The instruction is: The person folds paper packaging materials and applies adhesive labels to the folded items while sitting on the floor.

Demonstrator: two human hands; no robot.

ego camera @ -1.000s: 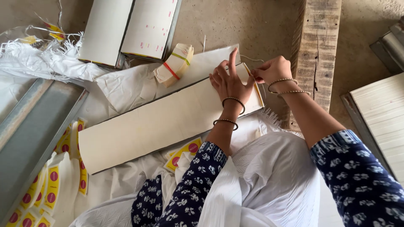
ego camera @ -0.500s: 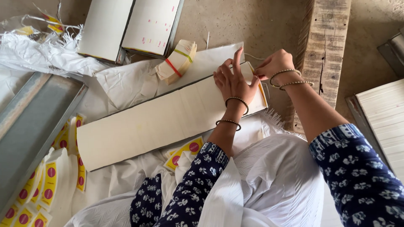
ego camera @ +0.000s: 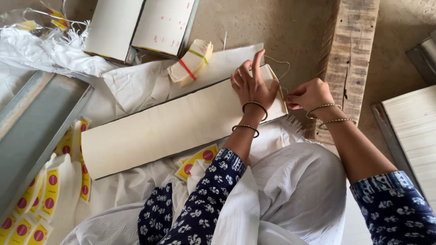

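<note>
Pressing flat, the left hand (ego camera: 252, 86) pins the long cream paper stack's (ego camera: 177, 124) right end on the floor; right hand (ego camera: 309, 94) fingers pinch thin string (ego camera: 278, 61). Pull unevenly and sheets could slide askew.

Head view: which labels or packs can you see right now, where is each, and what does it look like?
Long cream pack: across the middle, left hand pressing its right end.
Banded bundle: above the pack, cream, red and green bands.
Yellow labels: lower left, rectangular with red circles.
Two flat white packs: top, side by side.
Right hand: at the pack's right edge, fingers pinching thin string.
</note>
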